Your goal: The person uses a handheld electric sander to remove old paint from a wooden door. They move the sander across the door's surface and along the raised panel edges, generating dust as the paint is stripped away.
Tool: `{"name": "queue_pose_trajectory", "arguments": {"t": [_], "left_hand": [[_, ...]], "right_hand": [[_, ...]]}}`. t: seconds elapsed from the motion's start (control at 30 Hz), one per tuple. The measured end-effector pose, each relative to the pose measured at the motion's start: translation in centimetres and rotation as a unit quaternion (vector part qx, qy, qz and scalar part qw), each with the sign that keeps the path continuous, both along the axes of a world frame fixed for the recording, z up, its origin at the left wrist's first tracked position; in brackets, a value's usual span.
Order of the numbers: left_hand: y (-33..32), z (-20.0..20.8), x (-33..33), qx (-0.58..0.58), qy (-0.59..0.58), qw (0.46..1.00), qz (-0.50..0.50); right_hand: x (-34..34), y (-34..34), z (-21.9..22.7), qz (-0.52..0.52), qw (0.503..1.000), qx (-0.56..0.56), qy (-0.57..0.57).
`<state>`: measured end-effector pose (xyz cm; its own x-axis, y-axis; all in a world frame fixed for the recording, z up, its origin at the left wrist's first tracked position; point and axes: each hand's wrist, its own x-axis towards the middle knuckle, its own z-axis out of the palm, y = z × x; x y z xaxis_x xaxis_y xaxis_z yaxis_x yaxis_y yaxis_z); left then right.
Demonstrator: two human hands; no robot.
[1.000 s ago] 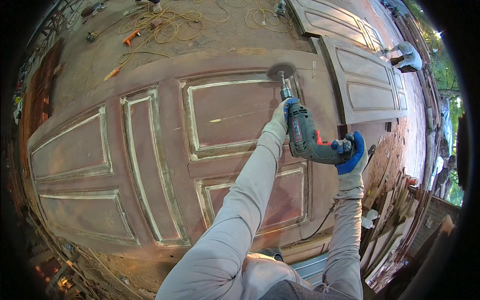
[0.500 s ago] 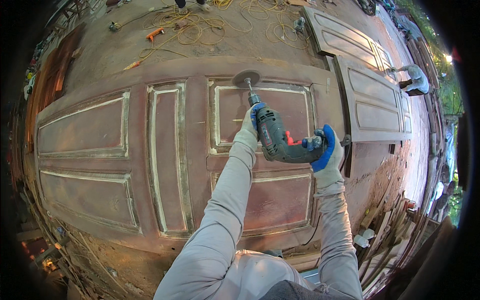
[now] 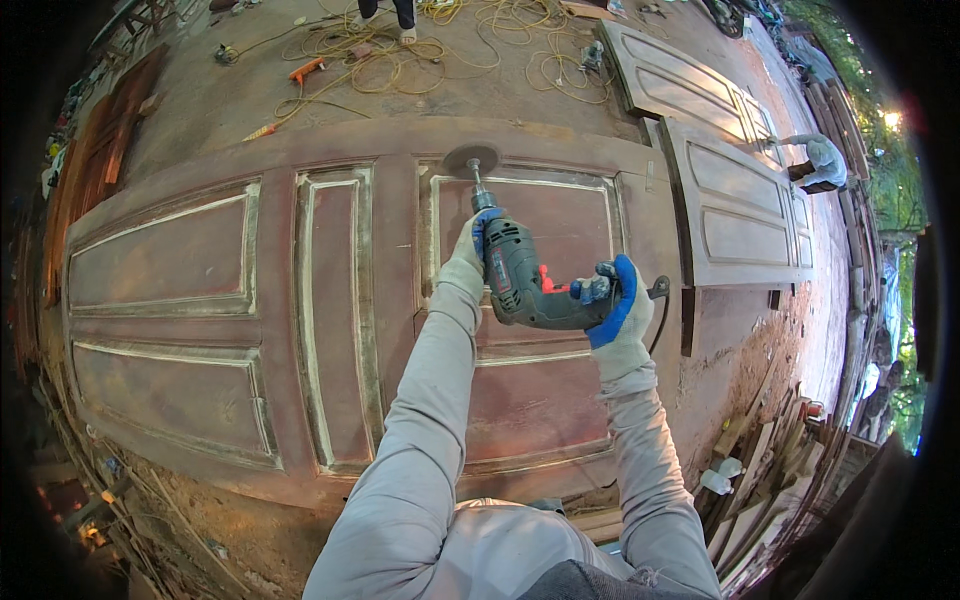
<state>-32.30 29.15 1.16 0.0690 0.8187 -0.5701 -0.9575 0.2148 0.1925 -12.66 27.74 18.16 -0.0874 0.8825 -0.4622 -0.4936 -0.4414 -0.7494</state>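
A dark green-grey power drill [image 3: 520, 272] with a red trigger is held in both my gloved hands over a panelled wooden door [image 3: 280, 330]. My left hand [image 3: 467, 250] wraps round the drill's front by the chuck. On the rear handle, my right hand [image 3: 622, 312] is closed with its blue-coated fingers. A round sanding disc [image 3: 470, 158] on the drill's shaft lies at the door's far rail, by the upper edge of a recessed panel. Pale sanded strips run round the reddish-brown panels. Whether the disc touches the wood I cannot tell.
Yellow cables [image 3: 400, 60] lie coiled on the ground beyond the door, beside an orange tool [image 3: 307, 71]. Two grey doors [image 3: 745, 200] lie at the right, where another person [image 3: 818, 162] bends over. Scrap timber [image 3: 770, 460] is piled at the lower right; someone's legs [image 3: 404, 15] show at the top.
Both my hands and the drill have moved left, the disc sliding left along the far rail. The legs at the top have come further into view.
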Motion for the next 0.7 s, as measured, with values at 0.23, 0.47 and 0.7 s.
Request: {"name": "queue_pose_trajectory", "arguments": {"t": [0.23, 0.47, 0.7], "left_hand": [[1.8, -1.3, 2.7, 0.041, -0.022, 0.999, -0.009], [3.1, -1.2, 4.2, 0.054, -0.044, 0.998, -0.004], [0.3, 0.2, 0.2, -0.007, -0.015, 0.998, 0.068]], "right_hand": [[1.6, 0.3, 0.0, -0.015, 1.000, 0.015, -0.010], [2.3, 1.5, 1.2, -0.022, 1.000, 0.022, 0.001], [-0.7, 2.0, 0.8, 0.038, 0.999, -0.004, 0.002]]}}
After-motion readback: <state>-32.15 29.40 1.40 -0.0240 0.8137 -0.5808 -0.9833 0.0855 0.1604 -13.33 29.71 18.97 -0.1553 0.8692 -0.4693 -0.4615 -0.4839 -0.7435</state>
